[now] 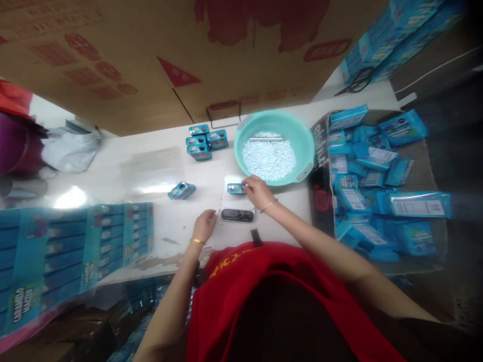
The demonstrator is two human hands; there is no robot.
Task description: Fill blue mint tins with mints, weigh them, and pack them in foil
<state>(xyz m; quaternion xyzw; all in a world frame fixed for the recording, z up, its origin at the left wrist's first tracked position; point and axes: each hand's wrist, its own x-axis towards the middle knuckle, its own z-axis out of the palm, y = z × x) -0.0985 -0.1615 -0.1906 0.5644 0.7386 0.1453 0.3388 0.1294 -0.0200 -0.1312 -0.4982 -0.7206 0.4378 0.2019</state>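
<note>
Resting on a small white scale [237,203] near the surface's front edge, a blue tin [236,188] was pinched at its right end by the right hand [255,190], its grip narrow around the tin, while the left hand [205,225] lay loosely curled on the surface [151,226] just left of the scale, holding nothing. A teal basin [274,146] of pale pellets stood just behind the scale, a carton [324,166] of blue packets crowded the right side, four tins [206,141] sat stacked to the rear left, and one tin [181,190] lay alone further left
</note>
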